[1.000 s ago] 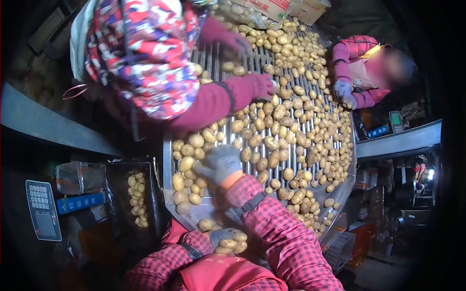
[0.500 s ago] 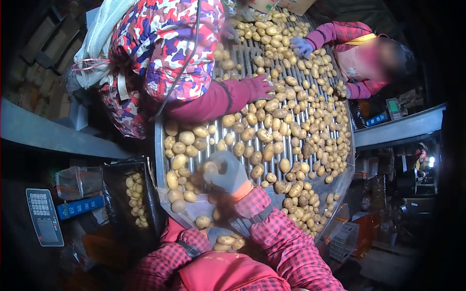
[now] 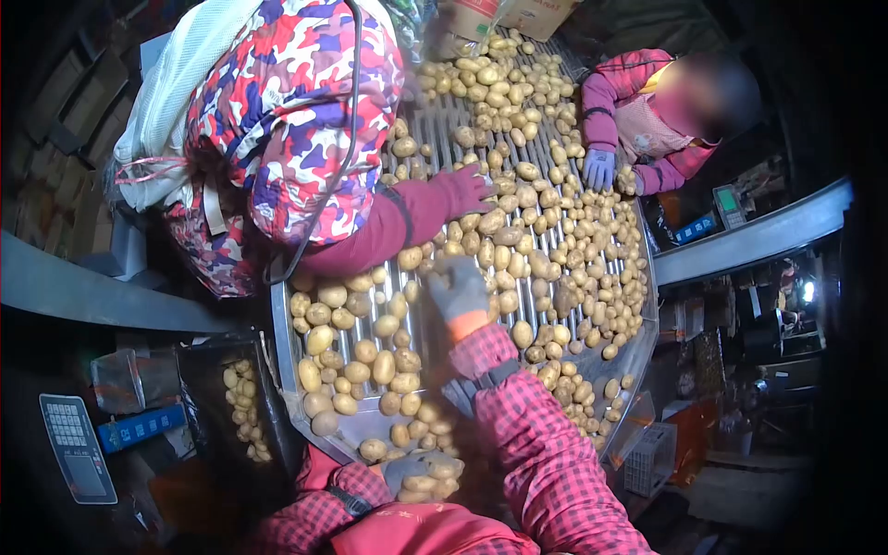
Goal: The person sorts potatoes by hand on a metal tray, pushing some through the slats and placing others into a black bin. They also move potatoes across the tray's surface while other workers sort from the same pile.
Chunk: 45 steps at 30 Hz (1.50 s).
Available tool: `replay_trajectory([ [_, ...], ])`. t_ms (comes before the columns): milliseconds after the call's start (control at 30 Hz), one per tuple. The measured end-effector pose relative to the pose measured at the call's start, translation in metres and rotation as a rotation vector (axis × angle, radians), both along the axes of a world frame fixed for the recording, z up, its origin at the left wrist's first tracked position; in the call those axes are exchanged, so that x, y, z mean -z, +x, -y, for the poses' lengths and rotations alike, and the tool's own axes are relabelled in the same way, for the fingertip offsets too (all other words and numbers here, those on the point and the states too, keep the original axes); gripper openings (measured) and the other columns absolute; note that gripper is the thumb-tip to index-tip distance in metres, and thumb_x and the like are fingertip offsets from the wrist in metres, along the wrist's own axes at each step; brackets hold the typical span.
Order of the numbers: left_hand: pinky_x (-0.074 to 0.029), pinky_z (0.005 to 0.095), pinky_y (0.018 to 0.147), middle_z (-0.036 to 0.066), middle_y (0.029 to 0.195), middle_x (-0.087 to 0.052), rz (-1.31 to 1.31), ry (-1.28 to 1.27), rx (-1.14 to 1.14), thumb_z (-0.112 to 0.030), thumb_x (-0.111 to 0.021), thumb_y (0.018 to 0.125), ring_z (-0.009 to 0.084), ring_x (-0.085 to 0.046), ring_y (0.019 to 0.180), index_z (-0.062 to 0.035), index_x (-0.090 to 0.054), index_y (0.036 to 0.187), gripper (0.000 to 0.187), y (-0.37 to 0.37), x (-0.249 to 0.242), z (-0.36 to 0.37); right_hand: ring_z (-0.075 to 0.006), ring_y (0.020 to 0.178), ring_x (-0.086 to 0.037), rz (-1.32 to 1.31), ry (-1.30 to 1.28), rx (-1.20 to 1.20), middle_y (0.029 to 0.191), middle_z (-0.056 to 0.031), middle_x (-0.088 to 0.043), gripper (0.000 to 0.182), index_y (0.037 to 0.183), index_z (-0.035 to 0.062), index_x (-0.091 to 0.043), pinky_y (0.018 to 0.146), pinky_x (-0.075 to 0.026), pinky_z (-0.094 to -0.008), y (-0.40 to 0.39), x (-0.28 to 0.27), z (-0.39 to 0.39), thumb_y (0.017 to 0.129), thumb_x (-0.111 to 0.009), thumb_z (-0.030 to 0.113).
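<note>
Near my body, at the low end of the roller table (image 3: 345, 433), my left hand (image 3: 404, 470) in a grey glove is closed around several potatoes (image 3: 431, 481), held against my front. My right hand (image 3: 458, 287), in a grey glove with an orange cuff, reaches out over the rollers. Its fingers look apart and a little blurred, just above potatoes on the rollers (image 3: 428, 314). Loose potatoes (image 3: 384, 367) lie between my two hands and to their left.
A co-worker in a patterned jacket (image 3: 314, 111) leans in from the left, a purple-gloved hand (image 3: 462, 191) on the potatoes. Another person's gloved hand (image 3: 599, 169) works at the right. A black-lined box (image 3: 208, 388) with potatoes and a scale (image 3: 78, 449) stand left.
My right hand has moved forward and right, away from the near potatoes. My left hand keeps its potatoes. The right co-worker's hand has come down nearer to their other hand.
</note>
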<state>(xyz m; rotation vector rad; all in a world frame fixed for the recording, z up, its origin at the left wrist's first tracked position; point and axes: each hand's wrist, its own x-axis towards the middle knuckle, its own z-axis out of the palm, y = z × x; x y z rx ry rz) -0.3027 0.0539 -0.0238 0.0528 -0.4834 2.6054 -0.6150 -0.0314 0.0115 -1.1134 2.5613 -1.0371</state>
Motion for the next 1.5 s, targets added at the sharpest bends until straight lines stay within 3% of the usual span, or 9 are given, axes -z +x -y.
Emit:
replay_trajectory([
  [67, -0.043, 0.0276, 0.074, 0.005, 0.110, -0.055, 0.008, 0.009, 0.005, -0.044, -0.059, 0.094, 0.0153, -0.047, 0.084, -0.0017, -0.055, 0.135, 0.059, 0.002, 0.000, 0.000, -0.0377, 0.103, -0.067, -0.142, -0.039, -0.211, 0.116, -0.0156, -0.068, 0.035, 0.114, 0.0097, -0.065, 0.090, -0.054, -0.0438, -0.011, 0.008, 0.019, 0.083, -0.072, 0.024],
  [200, -0.043, 0.0274, 0.073, 0.005, 0.110, -0.056, 0.021, 0.009, 0.001, -0.042, -0.060, 0.094, 0.0151, -0.048, 0.083, -0.0014, -0.055, 0.135, 0.058, 0.002, 0.000, 0.002, -0.0341, 0.116, -0.065, -0.208, 0.631, -0.221, 0.128, -0.0186, -0.063, 0.035, 0.126, 0.0072, -0.057, 0.093, -0.054, -0.0451, -0.003, -0.019, 0.051, 0.092, -0.057, 0.013],
  [433, -0.043, 0.0270, 0.071, 0.006, 0.109, -0.056, 0.019, -0.028, 0.008, -0.040, -0.060, 0.095, 0.0147, -0.049, 0.081, -0.0009, -0.055, 0.134, 0.056, 0.002, -0.011, 0.001, -0.0351, 0.111, -0.068, -0.150, 0.725, -0.249, 0.126, -0.0184, -0.066, 0.041, 0.131, 0.0083, -0.057, 0.092, -0.054, -0.0461, 0.000, 0.004, 0.021, 0.092, -0.059, 0.020],
  [633, -0.044, 0.0266, 0.069, 0.006, 0.109, -0.057, 0.012, -0.077, -0.004, -0.038, -0.061, 0.095, 0.0144, -0.050, 0.079, -0.0004, -0.055, 0.134, 0.054, 0.004, -0.016, 0.001, -0.0377, 0.116, -0.064, 0.149, 0.744, -0.406, 0.128, -0.0182, -0.064, 0.042, 0.128, 0.0127, -0.063, 0.100, -0.050, -0.0457, 0.015, -0.020, -0.026, 0.089, -0.064, 0.030],
  [800, -0.044, 0.0264, 0.068, 0.006, 0.108, -0.057, -0.021, -0.114, 0.003, -0.036, -0.061, 0.095, 0.0141, -0.050, 0.078, 0.0000, -0.055, 0.134, 0.053, 0.001, -0.021, 0.003, -0.0395, 0.110, -0.062, 0.090, -0.011, -0.413, 0.122, -0.0152, -0.063, 0.045, 0.130, 0.0153, -0.062, 0.093, -0.051, -0.0454, 0.054, -0.048, -0.004, 0.086, -0.069, 0.021],
  [933, -0.046, 0.0270, 0.067, 0.008, 0.107, -0.058, 0.050, -0.132, 0.013, -0.029, -0.060, 0.097, 0.0140, -0.052, 0.075, 0.0020, -0.055, 0.132, 0.047, 0.018, -0.009, -0.002, -0.0373, 0.107, -0.065, -0.293, 0.529, -0.548, 0.124, -0.0159, -0.057, 0.062, 0.131, 0.0182, -0.056, 0.091, -0.053, -0.0461, 0.097, -0.018, 0.045, 0.072, -0.076, 0.012],
  [1000, -0.048, 0.0285, 0.069, 0.009, 0.105, -0.060, -0.008, 0.105, 0.009, -0.025, -0.059, 0.098, 0.0143, -0.055, 0.076, 0.0025, -0.057, 0.129, 0.041, 0.013, -0.007, -0.005, -0.0387, 0.107, -0.064, -0.298, 0.393, -0.555, 0.125, -0.0209, -0.055, 0.050, 0.125, 0.0112, -0.059, 0.094, -0.050, -0.0485, 0.101, -0.018, 0.051, 0.076, -0.070, 0.011],
  [1200, -0.049, 0.0291, 0.071, 0.010, 0.104, -0.061, 0.069, 0.025, 0.185, -0.025, -0.059, 0.098, 0.0151, -0.056, 0.078, 0.0026, -0.057, 0.127, 0.041, -0.004, -0.008, 0.009, -0.0314, 0.107, -0.066, -0.202, 0.667, -0.567, 0.121, -0.0122, -0.061, 0.031, 0.113, 0.0135, -0.072, 0.086, -0.055, -0.0416, 0.106, -0.037, 0.062, 0.082, -0.071, 0.014],
  [1500, -0.050, 0.0301, 0.073, 0.010, 0.104, -0.061, 0.190, -0.169, 0.337, -0.025, -0.060, 0.097, 0.0163, -0.058, 0.080, 0.0028, -0.058, 0.125, 0.040, -0.020, -0.025, 0.003, -0.0319, 0.115, -0.058, -0.256, 0.528, -0.586, 0.130, -0.0096, -0.057, 0.041, 0.118, 0.0127, -0.072, 0.095, -0.049, -0.0408, 0.106, -0.007, 0.013, 0.079, -0.074, 0.022],
])
